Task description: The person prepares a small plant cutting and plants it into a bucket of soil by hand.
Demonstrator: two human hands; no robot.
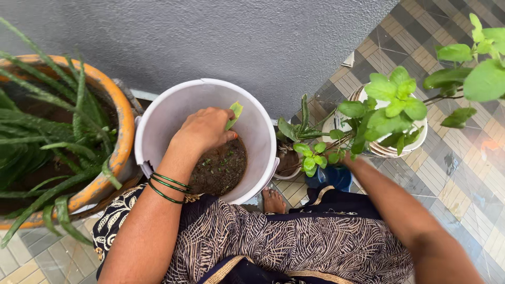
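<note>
The left hand [202,129], at centre frame inside the white bucket [168,113], has its fingers pinched on a small green aloe cutting [234,113] just above the dark soil [221,168]. The cutting looks light, fleshy and easily snapped, best gripped low near its base. The right hand reaches toward the leafy plant [392,108] at right; leaves hide it, so I cannot tell its grip. Counted: one bucket, one cutting, one orange pot of aloe [123,121] at left, three green bangles [167,188].
</note>
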